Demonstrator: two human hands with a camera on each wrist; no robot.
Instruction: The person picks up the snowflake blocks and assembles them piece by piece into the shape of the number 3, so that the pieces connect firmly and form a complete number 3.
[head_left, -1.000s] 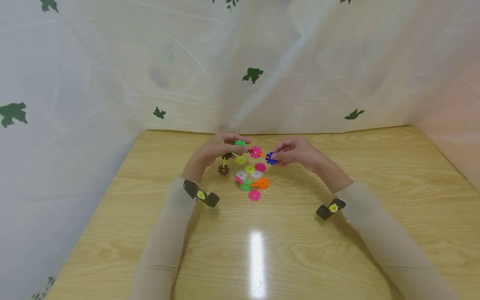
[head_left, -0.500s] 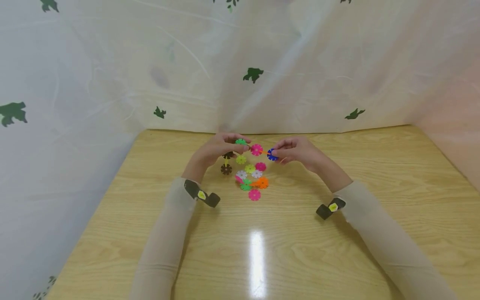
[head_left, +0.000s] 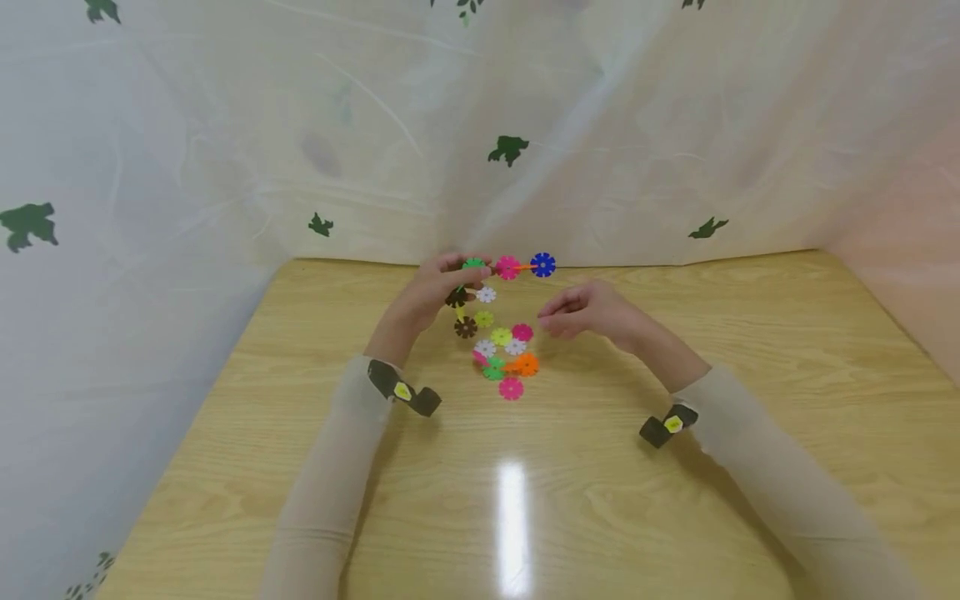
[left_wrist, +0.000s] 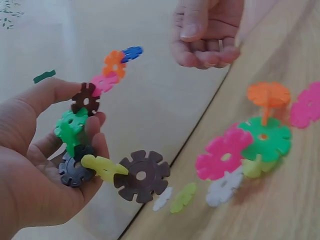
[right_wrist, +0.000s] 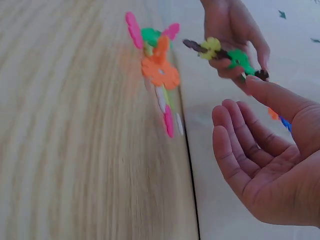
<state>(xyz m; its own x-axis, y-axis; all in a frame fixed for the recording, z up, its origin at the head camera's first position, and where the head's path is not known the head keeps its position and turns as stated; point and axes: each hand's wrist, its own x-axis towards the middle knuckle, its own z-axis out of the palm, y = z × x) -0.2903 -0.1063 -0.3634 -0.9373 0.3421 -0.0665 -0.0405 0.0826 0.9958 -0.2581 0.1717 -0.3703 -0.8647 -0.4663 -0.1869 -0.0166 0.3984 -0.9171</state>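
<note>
A chain of notched plastic snowflake discs is held up by my left hand (head_left: 433, 292), its thumb and fingers pinching a brown disc (left_wrist: 85, 99) and cradling green discs (left_wrist: 71, 125). From there the chain runs through a pink disc (head_left: 507, 267) and an orange one (left_wrist: 114, 63) to a blue disc (head_left: 543, 265) at the far end. The other end hangs by a yellow disc (left_wrist: 105, 168) and a large brown disc (left_wrist: 142, 176). Apart from the chain, my right hand (head_left: 588, 312) hovers with loosely curved fingers and holds nothing.
Loose discs lie on the wooden table (head_left: 600, 500) between the hands: white, yellow and pink ones (head_left: 512, 388). Among them, a green disc (left_wrist: 265, 140) is joined to an upright orange disc (left_wrist: 268, 94). A patterned cloth (head_left: 600, 167) hangs behind the table.
My right hand has let go of the blue disc. My left hand has raised the chain, and its blue end has swung up and away. A white disc behind now shows.
</note>
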